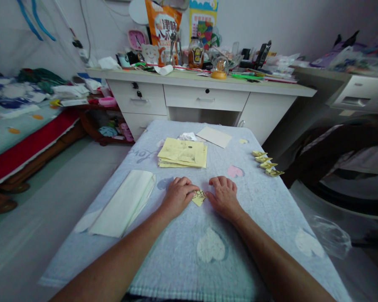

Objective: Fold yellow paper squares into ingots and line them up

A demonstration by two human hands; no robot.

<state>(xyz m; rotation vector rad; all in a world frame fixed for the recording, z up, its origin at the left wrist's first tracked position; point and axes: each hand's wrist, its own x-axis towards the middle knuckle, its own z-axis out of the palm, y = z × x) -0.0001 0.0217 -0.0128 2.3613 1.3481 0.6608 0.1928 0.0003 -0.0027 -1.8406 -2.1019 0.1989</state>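
A small piece of folded yellow paper (199,198) with dark printed lines lies flat on the cloth-covered table between my hands. My left hand (179,195) has its thumb and forefinger together on the paper's left corner. Just right of the paper, my right hand (224,196) rests on the cloth with fingers apart and the thumb beside the paper's edge, holding nothing. Beyond both hands is a stack of yellow paper sheets (183,152). Several folded yellow paper pieces (264,160) stand in a row near the table's right edge.
A folded pale cloth or paper bundle (124,203) lies on the left. Behind the stack are a crumpled white tissue (187,136) and a flat beige card (214,136). A cluttered white desk (204,96) borders the far side; a washing machine (359,98) is at right.
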